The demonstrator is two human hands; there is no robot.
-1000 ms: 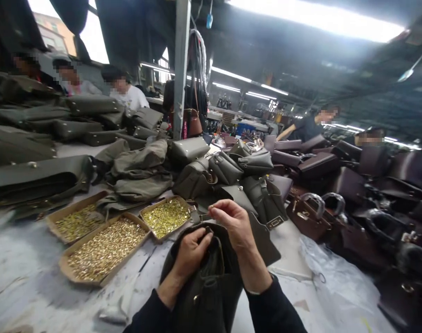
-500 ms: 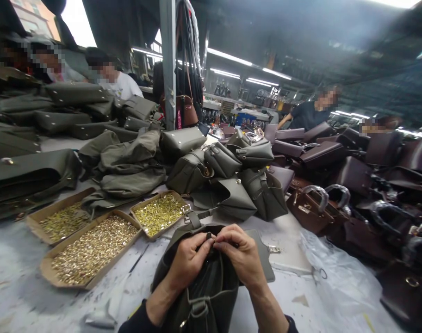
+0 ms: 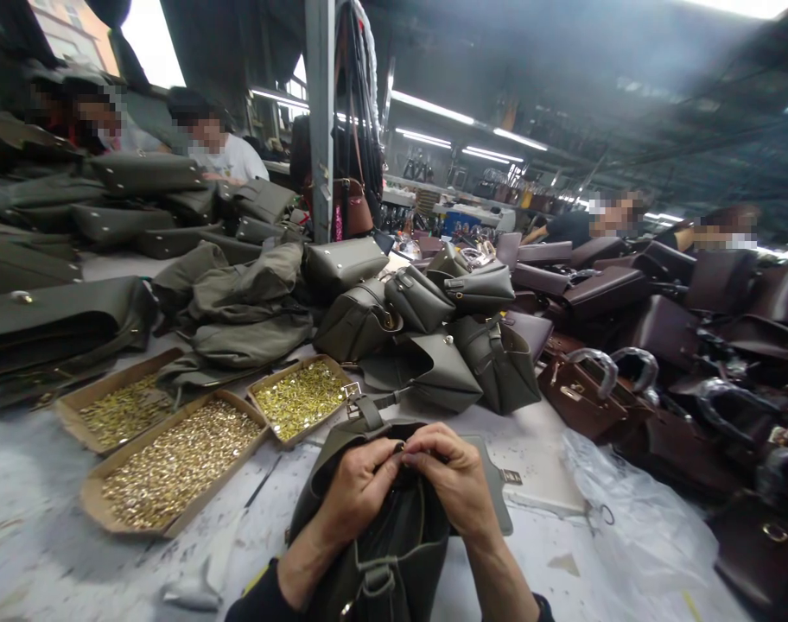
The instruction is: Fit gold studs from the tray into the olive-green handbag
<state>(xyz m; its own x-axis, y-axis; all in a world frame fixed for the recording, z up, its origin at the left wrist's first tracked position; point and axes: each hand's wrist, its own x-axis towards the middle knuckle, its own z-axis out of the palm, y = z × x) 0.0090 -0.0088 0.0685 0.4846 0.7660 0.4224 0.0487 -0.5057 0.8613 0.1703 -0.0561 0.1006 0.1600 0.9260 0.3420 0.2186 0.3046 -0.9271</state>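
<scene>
An olive-green handbag (image 3: 381, 553) stands open in front of me at the table's near edge. My left hand (image 3: 355, 488) is closed on the bag's inner rim, thumb and fingers pinched. My right hand (image 3: 455, 484) is closed too, its fingertips meeting the left hand's at a small dark piece (image 3: 400, 449) on the rim that I cannot make out. A strap with a metal buckle (image 3: 352, 390) sticks up from the bag's far side.
Three cardboard trays of small brass hardware (image 3: 174, 462) lie to the left. Olive bags (image 3: 426, 345) are piled ahead, dark brown bags (image 3: 659, 345) to the right. A clear plastic sheet (image 3: 633, 527) lies at right. Other people sit beyond the piles. A steel post (image 3: 320, 121) rises behind.
My right hand came down from above the bag and met my left hand at the rim. Since half a second ago both hands hold almost still.
</scene>
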